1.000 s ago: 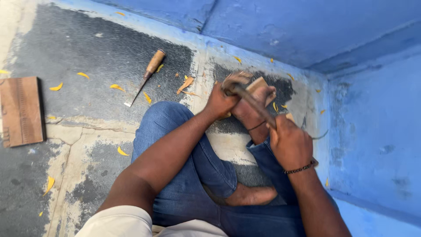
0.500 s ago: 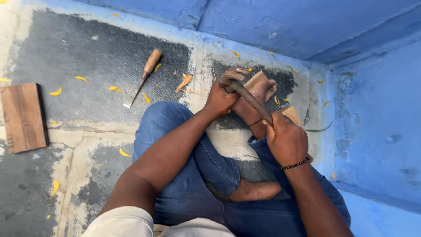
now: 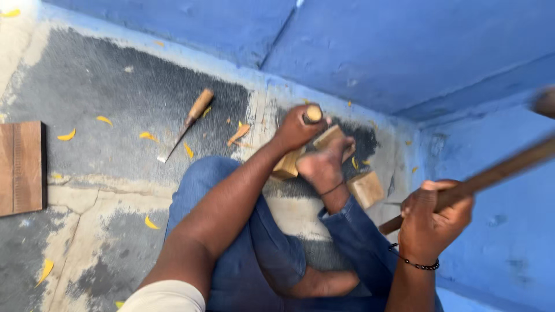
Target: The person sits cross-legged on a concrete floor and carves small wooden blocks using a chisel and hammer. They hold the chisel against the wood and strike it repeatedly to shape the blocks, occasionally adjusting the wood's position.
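- Left hand (image 3: 298, 128): fingers closed round a wooden-handled chisel (image 3: 313, 114), handle butt showing above the fist; tool set upright against the wooden block (image 3: 312, 151).
- Wooden block: on the concrete floor (image 3: 115, 98) close to the blue wall (image 3: 404, 52), pinned under a bare foot (image 3: 321, 167); pale face visible below the left fist.
- Right hand (image 3: 435, 216): fingers wrapped tight round a long wooden mallet handle (image 3: 491, 173); raised off to the right, well apart from the block. Handle motion-blurred, slanting up toward the right frame edge; head of the tool a blur at the edge, shape not readable.
- Beaded bracelet (image 3: 417, 264) on the right wrist; thin cord on the ankle of the pinning foot.
- Second wooden block (image 3: 365, 189): lying on the floor just beside the foot, to its right, untouched.
- Spare chisel (image 3: 188, 122): wooden handle, metal blade, lying flat on the floor to the left of the work, apart from both hands, blade end pointing toward the lower left.
- Flat brown wooden board (image 3: 22, 167): at the left frame edge, well apart from the work.
- Yellow-orange wood shavings (image 3: 66, 136): scattered over the floor, several around the spare chisel and near the block.
- Seated posture: blue denim legs (image 3: 248, 254) folded, other bare foot tucked beneath near the bottom of the view.
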